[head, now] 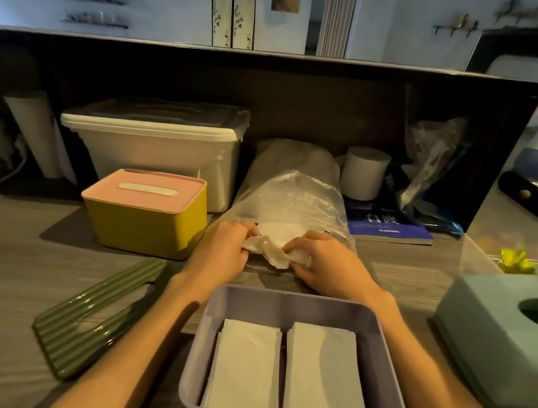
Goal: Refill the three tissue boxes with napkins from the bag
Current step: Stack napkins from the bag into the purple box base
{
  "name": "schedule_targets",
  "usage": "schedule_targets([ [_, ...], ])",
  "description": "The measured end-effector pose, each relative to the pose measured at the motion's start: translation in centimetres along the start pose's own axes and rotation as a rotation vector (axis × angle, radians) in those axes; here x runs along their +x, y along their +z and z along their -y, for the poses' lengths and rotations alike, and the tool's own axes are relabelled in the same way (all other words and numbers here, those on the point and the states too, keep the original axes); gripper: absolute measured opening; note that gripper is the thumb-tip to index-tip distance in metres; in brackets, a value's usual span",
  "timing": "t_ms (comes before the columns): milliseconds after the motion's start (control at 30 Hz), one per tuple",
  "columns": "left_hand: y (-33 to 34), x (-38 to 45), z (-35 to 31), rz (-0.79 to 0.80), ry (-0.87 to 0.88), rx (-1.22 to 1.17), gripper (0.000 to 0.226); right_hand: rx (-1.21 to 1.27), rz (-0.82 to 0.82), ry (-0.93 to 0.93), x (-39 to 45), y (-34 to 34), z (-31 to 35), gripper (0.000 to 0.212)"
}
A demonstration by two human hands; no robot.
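A clear plastic bag [292,189] with white napkins inside lies at the centre of the table, its mouth toward me. My left hand [225,248] and my right hand [325,263] both grip the crumpled mouth of the bag, close together. In front of them stands an open purple tissue box [281,304] holding two stacks of white napkins [323,374] side by side. Its green ribbed lid [96,314] lies on the table to the left. A yellow tissue box with a pink lid [146,209] stands shut at left. A teal tissue box [497,339] sits at right.
Behind the yellow box stands a white lidded storage bin [155,139]. A paper roll [363,174], a blue book [389,226] and a crumpled plastic package [435,168] sit at the back right. A dark raised counter wall [278,80] closes off the far side.
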State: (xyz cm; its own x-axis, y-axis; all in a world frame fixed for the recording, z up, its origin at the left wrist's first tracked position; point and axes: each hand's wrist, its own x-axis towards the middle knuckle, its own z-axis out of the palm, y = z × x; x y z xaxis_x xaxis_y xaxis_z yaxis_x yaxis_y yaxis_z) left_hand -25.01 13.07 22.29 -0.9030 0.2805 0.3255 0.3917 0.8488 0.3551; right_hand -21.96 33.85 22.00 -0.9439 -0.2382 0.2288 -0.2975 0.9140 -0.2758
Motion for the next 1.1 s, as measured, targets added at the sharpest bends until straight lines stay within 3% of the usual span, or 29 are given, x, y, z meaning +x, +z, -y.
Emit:
schedule_targets([
  [67, 0.0, -0.2, 0.2, -0.062, -0.012, -0.090, 0.031, 0.046, -0.068, -0.017, -0.2, -0.1, -0.1, 0.029],
  [167, -0.4, -0.1, 0.5, -0.131, -0.065, -0.296, 0.042, 0.228, -0.194, -0.020, -0.4, -0.9, 0.0, 0.024],
  [300, -1.3, 0.2, 0.5, -0.061, -0.161, -0.667, 0.026, 0.467, -0.271, 0.050, -1.0, -2.4, 1.0, 0.015],
  [400, -1.6, -0.1, 0.4, 0.055, -0.251, -0.882, 0.020, 0.763, -0.173, 0.170, -1.4, -3.2, 1.5, 0.018],
  [533, -1.3, -0.5, 0.3, 0.189, -0.375, -1.050, 0.048, 1.053, 0.126, 0.262, -1.4, -3.6, 0.9, 0.062],
  [667, -0.8, -1.2, -0.3, 0.255, -0.477, -1.265, 0.081, 0.976, 0.196, 0.178, -1.5, -3.1, 0.5, 0.071],
  [767, -0.4, -1.1, -0.6, 0.277, -0.463, -1.257, 0.055, 0.811, 0.156, 0.139, -1.4, -2.4, 0.8, 0.089],
  [900, -0.2, -1.2, -0.7, 0.273, -0.439, -1.242, 0.054, 0.643, -0.031, 0.052, -1.2, -1.4, 1.3, 0.065],
  [1100, -0.4, -1.2, -0.7, 0.291, -0.387, -1.182, 0.041, 0.681, -0.288, -0.003, -1.0, -1.0, 1.8, 0.036],
])
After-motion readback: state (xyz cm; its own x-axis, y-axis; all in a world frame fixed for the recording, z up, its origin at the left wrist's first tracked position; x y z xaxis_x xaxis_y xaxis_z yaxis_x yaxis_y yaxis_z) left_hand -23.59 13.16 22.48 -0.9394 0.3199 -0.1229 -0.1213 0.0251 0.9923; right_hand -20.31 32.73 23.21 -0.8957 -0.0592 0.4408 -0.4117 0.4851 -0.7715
